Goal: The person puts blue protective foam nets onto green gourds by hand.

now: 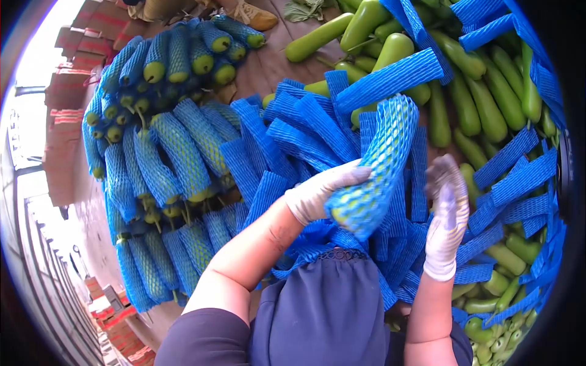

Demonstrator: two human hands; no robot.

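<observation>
My left hand [326, 192], in a white glove, is wrapped round a green gourd [375, 171] covered by a blue foam net sleeve. The netted gourd stands tilted in front of my chest, its upper end leaning right. Just to its right is my right hand [448, 219], gloved too, apart from the gourd. Its fingers are stretched upward with nothing in them, and their tips are smeared by motion. Beneath both hands lies a heap of flat blue net sleeves [311, 131].
Rows of netted gourds [183, 149] are stacked on the left. Bare green gourds [482, 104] pile up on the right, with more sleeves [519, 177] strewn over them. Cardboard boxes [67, 134] stand along the far left. A person's shoe [250, 15] shows at the top.
</observation>
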